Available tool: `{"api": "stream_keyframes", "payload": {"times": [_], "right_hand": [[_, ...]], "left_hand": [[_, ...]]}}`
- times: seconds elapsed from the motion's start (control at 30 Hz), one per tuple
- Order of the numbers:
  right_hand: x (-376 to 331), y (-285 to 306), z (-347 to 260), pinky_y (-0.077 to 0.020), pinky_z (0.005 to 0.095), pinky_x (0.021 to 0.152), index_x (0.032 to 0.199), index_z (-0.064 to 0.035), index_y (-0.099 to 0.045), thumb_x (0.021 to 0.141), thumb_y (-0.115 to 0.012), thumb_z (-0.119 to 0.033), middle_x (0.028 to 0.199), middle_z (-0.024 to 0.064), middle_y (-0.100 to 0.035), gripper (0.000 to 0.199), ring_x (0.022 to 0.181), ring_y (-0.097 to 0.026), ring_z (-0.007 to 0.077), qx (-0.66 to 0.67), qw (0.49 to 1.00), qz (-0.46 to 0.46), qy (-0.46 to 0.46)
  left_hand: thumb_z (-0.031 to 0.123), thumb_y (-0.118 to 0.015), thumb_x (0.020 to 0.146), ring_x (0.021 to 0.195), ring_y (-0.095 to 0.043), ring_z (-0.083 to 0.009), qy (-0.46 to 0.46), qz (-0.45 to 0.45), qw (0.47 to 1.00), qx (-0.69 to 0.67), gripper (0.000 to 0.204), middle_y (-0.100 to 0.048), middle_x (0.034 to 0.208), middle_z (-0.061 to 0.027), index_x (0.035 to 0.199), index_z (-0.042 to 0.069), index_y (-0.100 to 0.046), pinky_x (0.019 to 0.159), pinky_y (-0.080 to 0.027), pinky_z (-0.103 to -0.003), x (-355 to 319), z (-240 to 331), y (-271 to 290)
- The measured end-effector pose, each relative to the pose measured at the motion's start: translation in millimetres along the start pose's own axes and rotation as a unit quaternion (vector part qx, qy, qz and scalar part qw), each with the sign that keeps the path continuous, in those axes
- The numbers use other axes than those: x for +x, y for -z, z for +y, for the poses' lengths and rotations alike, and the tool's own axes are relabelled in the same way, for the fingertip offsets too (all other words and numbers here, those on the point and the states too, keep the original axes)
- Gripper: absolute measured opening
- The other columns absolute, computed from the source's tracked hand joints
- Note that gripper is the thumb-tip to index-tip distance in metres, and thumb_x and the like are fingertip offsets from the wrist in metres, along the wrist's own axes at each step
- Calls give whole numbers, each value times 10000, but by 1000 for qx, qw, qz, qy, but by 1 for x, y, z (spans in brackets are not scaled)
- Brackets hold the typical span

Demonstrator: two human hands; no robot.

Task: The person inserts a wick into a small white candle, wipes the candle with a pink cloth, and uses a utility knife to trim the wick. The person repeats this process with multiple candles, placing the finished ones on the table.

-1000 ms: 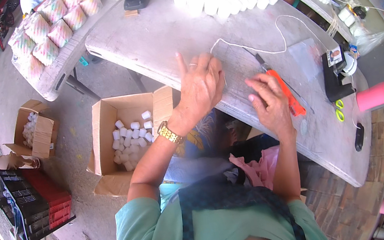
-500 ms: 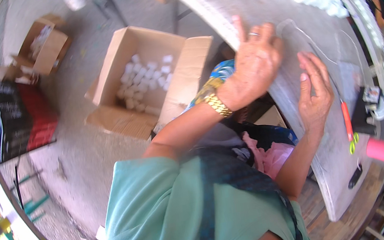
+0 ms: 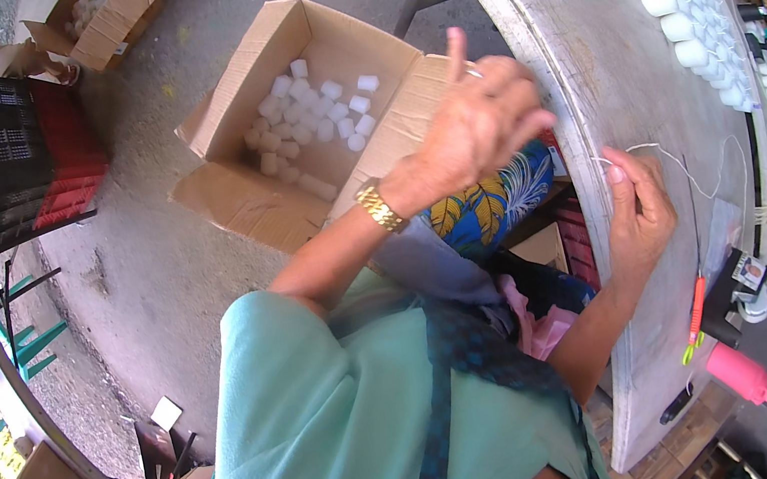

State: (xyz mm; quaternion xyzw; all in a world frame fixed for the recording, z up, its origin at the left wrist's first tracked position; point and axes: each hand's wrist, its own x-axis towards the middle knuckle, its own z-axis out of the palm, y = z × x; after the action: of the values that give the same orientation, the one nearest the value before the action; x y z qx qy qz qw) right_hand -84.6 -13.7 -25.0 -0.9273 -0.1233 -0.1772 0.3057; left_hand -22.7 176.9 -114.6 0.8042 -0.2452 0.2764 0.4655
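Note:
My left hand (image 3: 485,116), with a gold watch on its wrist, hangs over the cardboard box's flap (image 3: 414,118) beside the table edge. Its fingers are apart and nothing shows in them. At the table's near side, my right hand (image 3: 641,212) pinches a thin white string (image 3: 679,172) between thumb and fingers. The string loops away across the grey table (image 3: 596,52). Beyond that hand lies a long thin-shafted tool with an orange handle (image 3: 697,309), with yellow-green loops (image 3: 692,350) at its end. Small white cylinders (image 3: 311,109) lie inside the open cardboard box (image 3: 261,204).
Rows of white cylinders (image 3: 688,26) stand at the table's far side. A pink cone of thread (image 3: 741,372) and a black object (image 3: 676,405) lie near the right end. On the left are a black-and-red crate (image 3: 35,156), another cardboard box (image 3: 110,31) and a person's foot (image 3: 66,71).
My left hand has moved back from above the table towards the box. My right hand now pinches the string, its fingers closed together. The view has shifted too.

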Motion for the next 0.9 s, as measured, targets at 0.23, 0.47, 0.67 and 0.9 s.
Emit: {"api": "stream_keyframes", "payload": {"times": [0.23, 0.47, 0.67, 0.9], "right_hand": [[-5, 0, -3, -413, 270, 657, 922, 53, -661, 864, -569, 8, 790, 95, -577, 118, 742, -530, 166, 67, 990, 55, -109], [-5, 1, 7, -383, 351, 604, 864, 30, -626, 830, -562, -10, 723, 108, -552, 83, 672, -493, 246, 26, 999, 0, -31], [1, 0, 12, -361, 341, 585, 838, -23, -612, 823, -590, -97, 675, 77, -537, 79, 622, -459, 215, 33, 999, -13, -11], [7, 2, 8, -369, 325, 567, 818, -40, -627, 804, -613, -107, 672, 74, -554, 70, 623, -478, 215, 47, 998, -13, -31]], "left_hand": [[206, -589, 870, 956, -628, -364, 457, -83, 876, 132, 235, -640, 997, -175, 1055, 62, -576, 824, -504, -442, -146, -203, -14], [164, -536, 843, 1131, -556, -398, 488, -198, 822, 218, 367, -606, 1144, -194, 1197, 71, -530, 997, -374, -576, -173, -289, -82], [113, -576, 847, 1245, -489, -356, 399, -375, 781, 299, 445, -469, 1344, -90, 1273, 160, -458, 1074, -282, -625, -176, -339, -131], [178, -641, 854, 1152, -564, -344, 453, -243, 834, 201, 447, -545, 1251, -153, 1252, 87, -460, 991, -408, -523, -225, -337, -152]]}}
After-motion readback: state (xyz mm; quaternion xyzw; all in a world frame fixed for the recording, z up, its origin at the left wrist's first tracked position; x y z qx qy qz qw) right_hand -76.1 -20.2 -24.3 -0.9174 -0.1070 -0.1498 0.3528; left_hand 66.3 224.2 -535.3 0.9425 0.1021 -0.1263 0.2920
